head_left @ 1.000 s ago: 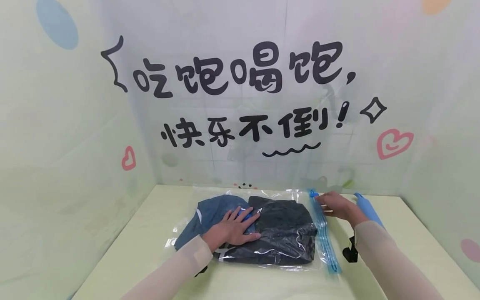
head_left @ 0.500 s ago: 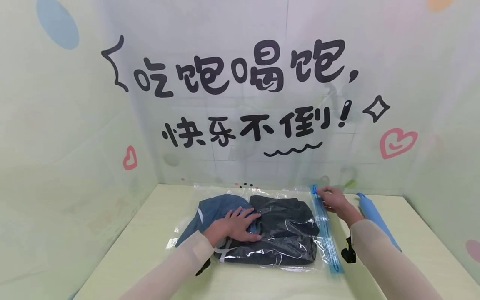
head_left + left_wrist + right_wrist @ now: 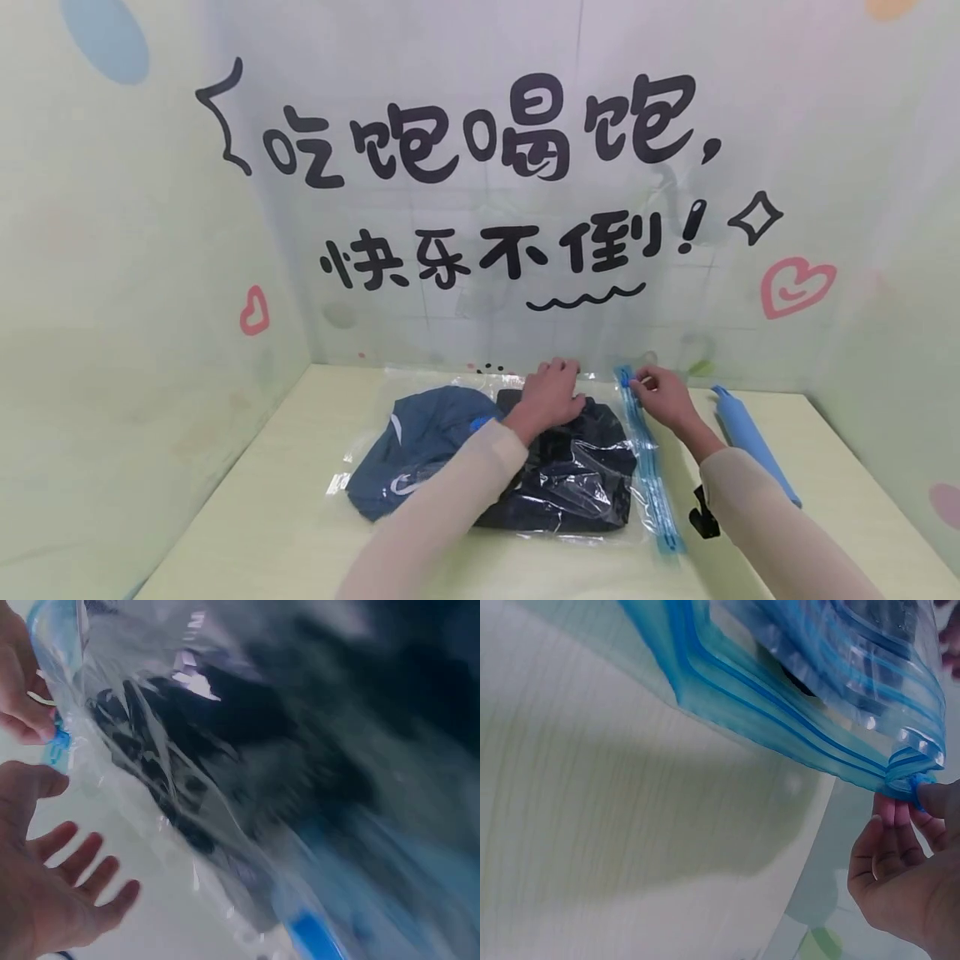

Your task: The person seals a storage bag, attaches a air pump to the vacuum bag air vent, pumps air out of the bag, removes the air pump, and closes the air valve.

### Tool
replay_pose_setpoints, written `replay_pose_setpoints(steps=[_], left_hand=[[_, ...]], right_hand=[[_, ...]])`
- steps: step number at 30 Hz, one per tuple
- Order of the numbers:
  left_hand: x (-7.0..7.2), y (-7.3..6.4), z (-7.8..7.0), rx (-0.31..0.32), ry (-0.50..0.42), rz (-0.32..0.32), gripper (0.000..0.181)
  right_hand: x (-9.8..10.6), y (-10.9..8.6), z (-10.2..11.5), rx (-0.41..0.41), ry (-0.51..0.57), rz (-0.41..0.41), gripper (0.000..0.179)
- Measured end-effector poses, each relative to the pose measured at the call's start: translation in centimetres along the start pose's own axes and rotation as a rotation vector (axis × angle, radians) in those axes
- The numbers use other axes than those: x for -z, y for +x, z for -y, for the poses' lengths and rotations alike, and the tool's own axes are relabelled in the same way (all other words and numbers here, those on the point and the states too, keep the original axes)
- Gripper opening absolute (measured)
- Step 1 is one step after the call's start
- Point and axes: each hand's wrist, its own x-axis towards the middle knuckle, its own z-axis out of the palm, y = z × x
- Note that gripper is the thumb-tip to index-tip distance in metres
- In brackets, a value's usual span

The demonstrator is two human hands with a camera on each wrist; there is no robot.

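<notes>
A clear zip storage bag (image 3: 585, 492) lies on the table with dark clothes (image 3: 517, 512) and a blue garment (image 3: 431, 433) inside. Along its right end runs a blue zip strip (image 3: 651, 467). My right hand (image 3: 667, 400) pinches the blue zip slider (image 3: 919, 789) between thumb and fingers at the strip's far end. In the right wrist view, the two sides of the strip stand apart near the slider. My left hand (image 3: 553, 396) is over the bag's far edge; the left wrist view shows its fingers (image 3: 97, 877) spread and loosely bent, holding nothing.
A light-blue tube-shaped thing (image 3: 753, 446) lies on the table (image 3: 817, 508) right of the bag. A blue round valve (image 3: 482, 423) sits on the bag, partly behind the left sleeve. Printed curtain walls (image 3: 480, 333) enclose the table at the back and sides.
My left hand has left the middle of the bag and moved right and away to its far edge. My right hand has shifted slightly toward the far end of the zip strip with the slider.
</notes>
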Motion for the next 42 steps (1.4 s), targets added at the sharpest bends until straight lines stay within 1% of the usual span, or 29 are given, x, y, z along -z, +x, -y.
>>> replay_pose_setpoints(steps=[2, 4, 6, 9, 12, 16, 18, 20, 22, 25, 28, 31, 36, 38, 42], left_hand=[[-0.7, 1.5, -0.7, -0.002, -0.002, -0.038, 0.041], [-1.5, 2.6, -1.1, -0.01, -0.012, -0.059, 0.04], [-2.2, 3.3, -1.4, -0.027, -0.027, -0.059, 0.04], [-2.9, 3.9, -1.6, -0.054, -0.038, -0.059, 0.037], [-3.3, 4.1, -1.8, -0.05, -0.055, -0.066, 0.03], [-3.2, 4.0, -2.2, -0.013, -0.031, -0.065, 0.025], [-3.2, 4.0, -2.5, -0.009, -0.004, -0.064, 0.025], [-3.2, 4.0, -2.8, -0.012, -0.001, -0.065, 0.023], [-3.4, 4.1, -2.9, -0.02, -0.014, -0.074, 0.02], [-3.5, 4.1, -3.0, -0.033, -0.07, -0.114, 0.018], [-3.5, 4.1, -3.0, -0.059, -0.104, -0.155, 0.018], [-3.3, 4.1, -3.0, -0.065, -0.128, -0.165, 0.016], [-2.2, 4.0, -3.0, -0.055, -0.181, -0.145, 0.016], [-1.7, 4.0, -3.1, -0.05, -0.2, -0.138, 0.016], [-0.8, 3.9, -3.2, -0.036, -0.22, -0.132, 0.016]], right_hand=[[-0.1, 0.1, 0.0, 0.042, -0.027, -0.022, 0.011], [-0.3, 0.2, 0.1, 0.077, -0.053, -0.03, 0.01], [-0.6, 0.3, 0.3, 0.108, -0.073, -0.029, 0.01], [-0.8, 0.3, 0.7, 0.149, -0.099, -0.028, 0.009], [-0.8, 0.3, 0.8, 0.158, -0.106, -0.028, 0.007], [-0.7, 0.2, 0.7, 0.154, -0.066, -0.011, 0.006], [-0.6, 0.2, 0.6, 0.152, -0.042, -0.006, 0.006], [-0.6, 0.0, 0.5, 0.154, -0.025, -0.004, 0.006], [-0.5, -0.1, 0.4, 0.16, -0.012, 0.002, 0.007], [-0.4, -0.3, 0.4, 0.171, -0.002, 0.009, 0.007], [-0.3, -0.4, 0.5, 0.188, 0.006, 0.015, 0.008], [-0.2, -0.4, 0.7, 0.201, 0.023, 0.027, 0.009], [0.3, -0.2, 0.7, 0.205, 0.086, 0.092, 0.01], [0.6, -0.1, 0.5, 0.211, 0.1, 0.145, 0.012], [1.5, -0.2, 0.1, 0.192, 0.122, 0.292, 0.015]])
